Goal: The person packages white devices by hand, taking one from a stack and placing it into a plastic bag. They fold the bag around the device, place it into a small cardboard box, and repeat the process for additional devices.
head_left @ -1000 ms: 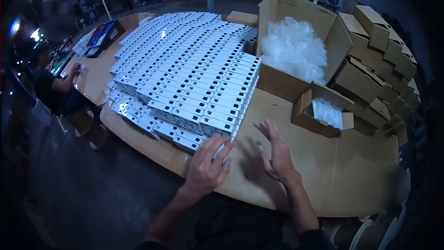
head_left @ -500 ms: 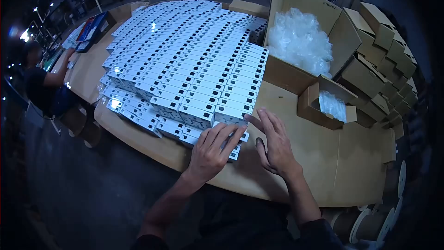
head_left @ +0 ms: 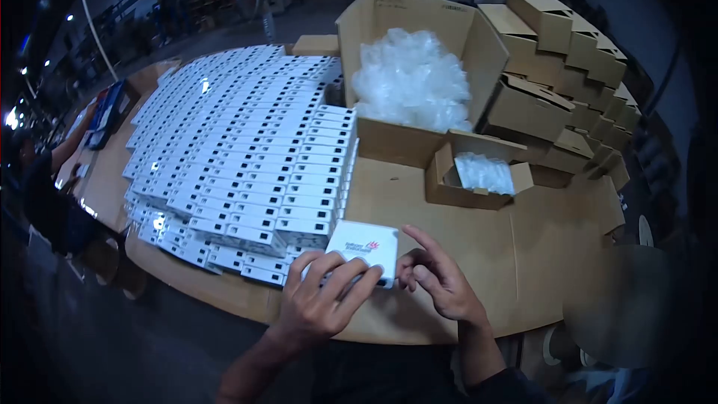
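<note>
A flat white box [head_left: 366,236] with a small red and dark print on its face is in my left hand [head_left: 323,296], whose fingers wrap over its near side. The box is tilted so that its printed face shows. Just to its right is my right hand [head_left: 443,284], with the index finger stretched out and the other fingers loosely bent at the box's right edge. On the left, close by, stand stacked rows of matching white boxes [head_left: 247,172], with small dark openings along their visible narrow sides.
A large carton [head_left: 490,56] of clear plastic bags [head_left: 411,82] stands behind a small open carton [head_left: 467,196] holding clear wrapped pieces [head_left: 485,172]. Cardboard boxes [head_left: 535,108] are piled at the right. A person [head_left: 52,187] works at the table's far left. The cardboard-covered tabletop [head_left: 553,254] has a curved near edge.
My left hand has drawn one white box off the near corner of the stack and tilted its printed face up. The view has turned right; my right hand stays beside the box.
</note>
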A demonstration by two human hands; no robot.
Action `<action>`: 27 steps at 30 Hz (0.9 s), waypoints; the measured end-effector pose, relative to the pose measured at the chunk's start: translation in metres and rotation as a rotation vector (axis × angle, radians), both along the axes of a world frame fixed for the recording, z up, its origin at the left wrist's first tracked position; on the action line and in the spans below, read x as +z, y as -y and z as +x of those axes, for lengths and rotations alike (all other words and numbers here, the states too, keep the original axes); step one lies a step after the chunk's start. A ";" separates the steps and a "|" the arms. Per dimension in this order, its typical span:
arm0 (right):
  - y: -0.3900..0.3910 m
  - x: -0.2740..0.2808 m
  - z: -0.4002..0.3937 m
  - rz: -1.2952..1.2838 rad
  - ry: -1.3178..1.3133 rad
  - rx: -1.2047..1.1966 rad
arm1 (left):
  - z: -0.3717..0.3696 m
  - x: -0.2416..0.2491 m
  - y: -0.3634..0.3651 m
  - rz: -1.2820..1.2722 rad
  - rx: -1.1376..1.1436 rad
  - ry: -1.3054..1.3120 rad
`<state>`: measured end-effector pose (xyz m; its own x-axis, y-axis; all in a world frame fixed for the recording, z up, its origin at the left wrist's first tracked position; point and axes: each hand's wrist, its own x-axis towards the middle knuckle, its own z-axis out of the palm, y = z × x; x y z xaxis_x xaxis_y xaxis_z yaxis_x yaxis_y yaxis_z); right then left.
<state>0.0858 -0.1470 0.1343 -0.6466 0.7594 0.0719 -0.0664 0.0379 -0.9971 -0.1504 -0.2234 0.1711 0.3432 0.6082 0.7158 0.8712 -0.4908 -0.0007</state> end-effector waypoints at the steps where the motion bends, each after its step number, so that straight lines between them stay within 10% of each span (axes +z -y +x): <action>1: -0.004 0.004 0.004 -0.049 -0.110 0.039 | 0.008 0.008 -0.015 0.035 -0.041 -0.037; 9: -0.087 0.020 0.019 -0.117 -0.361 -0.249 | 0.048 0.045 -0.145 0.075 -0.483 -0.327; 16: -0.186 0.039 0.054 0.526 0.252 -0.554 | 0.019 0.063 -0.311 -0.215 -0.241 -0.324; 27: -0.306 0.084 0.007 0.995 0.258 -0.752 | 0.025 0.066 -0.503 0.012 -0.157 0.026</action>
<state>0.0923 0.1593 0.2179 -0.1621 0.6340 0.7562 0.4876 0.7177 -0.4973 -0.1250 0.2794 0.2372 0.4147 0.5401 0.7323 0.7834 -0.6214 0.0146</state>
